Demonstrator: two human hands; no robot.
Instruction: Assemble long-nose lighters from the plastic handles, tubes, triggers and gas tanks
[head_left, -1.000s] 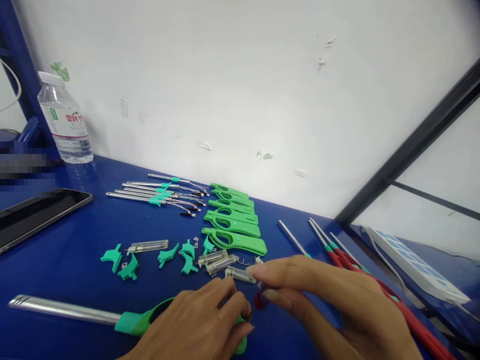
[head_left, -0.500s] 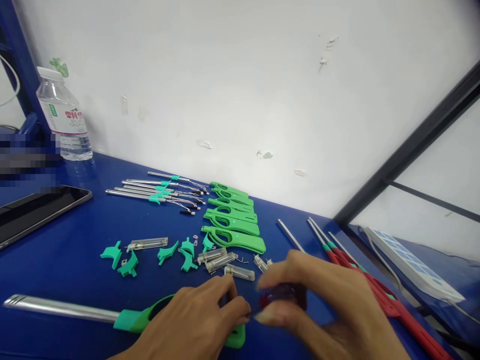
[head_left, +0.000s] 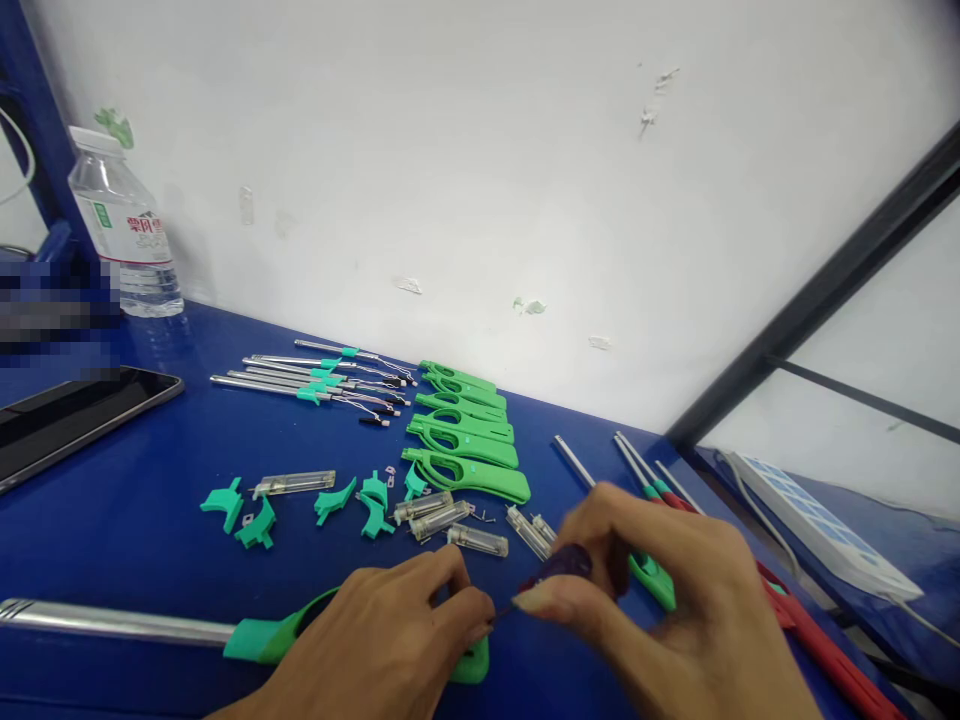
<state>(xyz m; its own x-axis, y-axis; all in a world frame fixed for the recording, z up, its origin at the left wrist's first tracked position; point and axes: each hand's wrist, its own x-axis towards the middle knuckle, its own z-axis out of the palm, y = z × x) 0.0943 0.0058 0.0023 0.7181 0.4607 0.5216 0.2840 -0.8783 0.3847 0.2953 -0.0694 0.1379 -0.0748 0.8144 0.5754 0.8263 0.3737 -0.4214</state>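
My left hand (head_left: 397,630) is closed over the handle of a green long-nosed lighter (head_left: 259,640), pressing it to the table. The lighter's silver tube points left, and most of its handle is hidden under my fingers. In my right hand (head_left: 660,600) I pinch the dark purple handle of a small screwdriver (head_left: 564,565) between thumb and fingers. Its thin shaft slants down left to my left fingertips at the handle's end; the tip itself is hidden. Just beyond my hands lie clear fuel tanks (head_left: 478,541) and teal triggers (head_left: 375,505).
Several green handle shells (head_left: 472,477) are stacked in a row behind. Silver tubes with wires (head_left: 277,388) lie at back left. Red lighters (head_left: 817,630) lie to the right, near a white power strip (head_left: 825,520). A phone (head_left: 90,415) and a water bottle (head_left: 127,235) are at left.
My right hand has shifted slightly and its fingers have turned on the screwdriver handle, which is tilted more now. A green lighter handle shows behind it. My left hand keeps its hold.
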